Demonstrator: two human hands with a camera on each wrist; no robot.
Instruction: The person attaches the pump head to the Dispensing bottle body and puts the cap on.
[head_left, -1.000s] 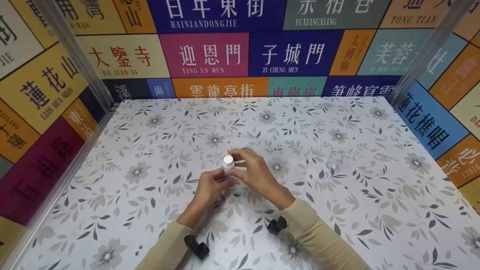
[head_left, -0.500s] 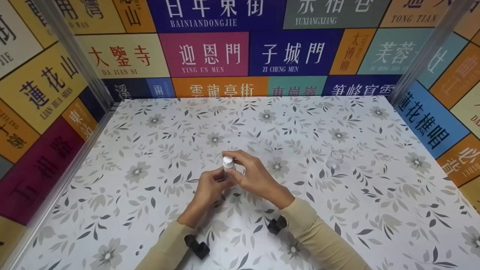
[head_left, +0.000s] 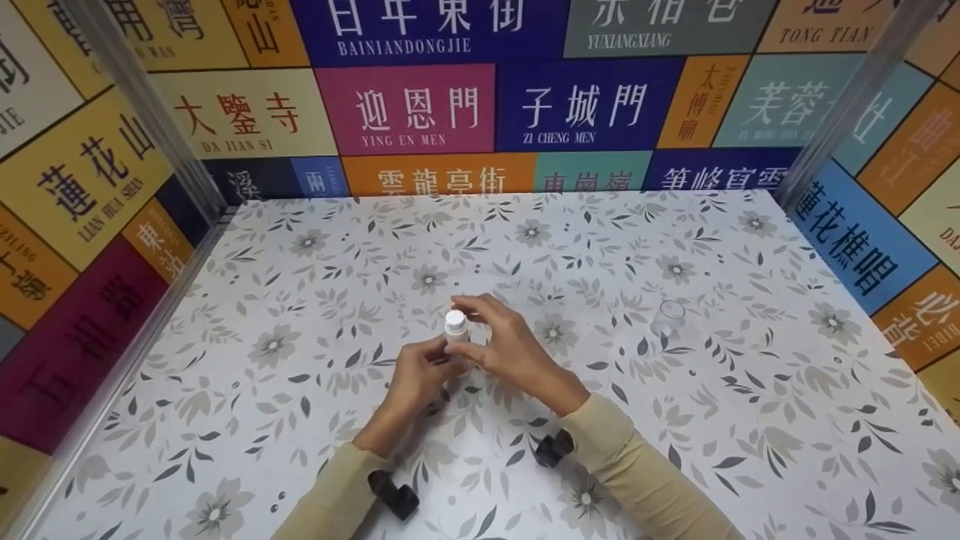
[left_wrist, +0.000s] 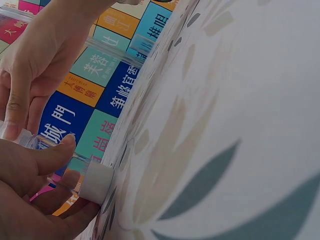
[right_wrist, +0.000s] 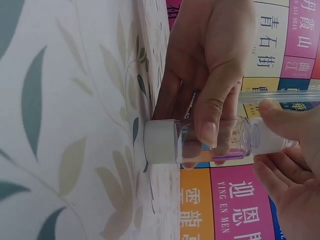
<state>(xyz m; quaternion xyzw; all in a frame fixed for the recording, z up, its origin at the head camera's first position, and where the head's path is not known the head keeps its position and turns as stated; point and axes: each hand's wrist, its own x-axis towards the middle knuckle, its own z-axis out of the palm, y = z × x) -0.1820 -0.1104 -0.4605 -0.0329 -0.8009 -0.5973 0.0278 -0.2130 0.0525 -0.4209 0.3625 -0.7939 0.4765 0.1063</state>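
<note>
A small clear bottle (right_wrist: 194, 145) with a white base (right_wrist: 161, 141) and a white top (head_left: 455, 322) stands upright, its base at or just above the table. My left hand (head_left: 417, 377) grips its clear body, thumb on one side and curled fingers on the other, as the left wrist view shows for the bottle's lower end (left_wrist: 96, 181). My right hand (head_left: 517, 352) is at the white top, thumb and fingertips on opposite sides of its collar (right_wrist: 266, 136). How firmly those fingertips press cannot be told.
A small transparent cup-shaped piece (head_left: 668, 320) sits on the flower-patterned table (head_left: 360, 465), right of my hands. Panels with coloured signs (head_left: 420, 109) rise behind and at both sides. Black clips (head_left: 394, 495) are on my sleeves.
The fingers of my right hand drew in over the bottle's top, then spread a little and shifted round it. My left hand kept its hold, and the cup-shaped piece stayed put.
</note>
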